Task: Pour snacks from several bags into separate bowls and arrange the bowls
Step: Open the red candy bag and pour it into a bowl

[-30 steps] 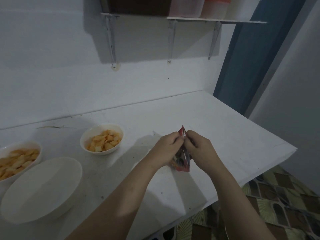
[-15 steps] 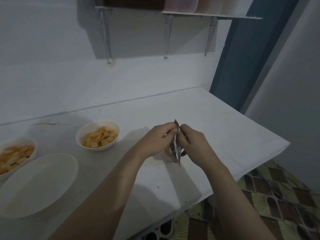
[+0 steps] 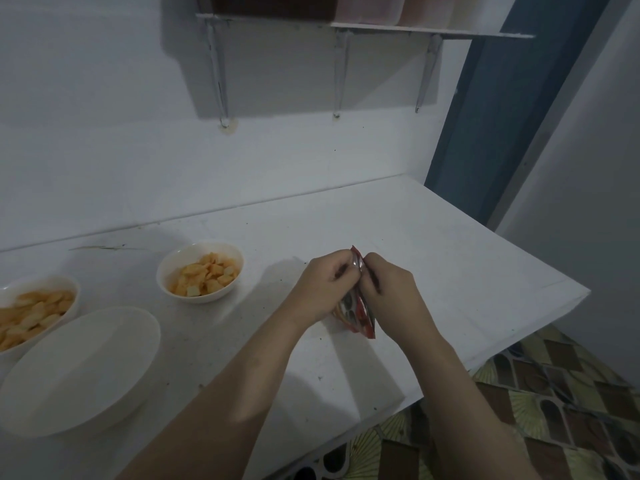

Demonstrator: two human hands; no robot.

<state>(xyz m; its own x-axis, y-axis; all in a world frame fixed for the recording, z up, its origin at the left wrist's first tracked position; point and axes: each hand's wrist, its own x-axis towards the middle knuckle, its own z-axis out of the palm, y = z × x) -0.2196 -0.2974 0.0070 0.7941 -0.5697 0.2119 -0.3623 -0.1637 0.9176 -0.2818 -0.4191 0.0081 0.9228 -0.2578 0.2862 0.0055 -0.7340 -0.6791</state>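
From the head view, a small red foil snack bag with a silvery inner face [image 3: 356,308] is held upright over the middle of the flat white table [image 3: 450,271], its top edge pinched between the two hands and its lower end close to the tabletop; whether it touches the surface cannot be told. The left hand [image 3: 320,284] is curled on the left side of the bag's top, thumb and fingers clamped on the foil, and the right hand [image 3: 389,289] is curled likewise on the right side, so that both sets of fingertips are pressed together at the seam. To the left of the hands, well apart, a round white bowl filled with orange square crackers [image 3: 200,271] is seen standing on the table. At the left edge, a second white bowl of pale orange snacks [image 3: 34,311] is partly cut off, and just in front of it a larger empty white oval bowl [image 3: 81,370] is set. A white wall shelf on metal brackets [image 3: 346,29] is fixed above, and a blue door frame [image 3: 502,116] is seen at the right beyond the table's far corner, with patterned floor tiles [image 3: 554,410] below.
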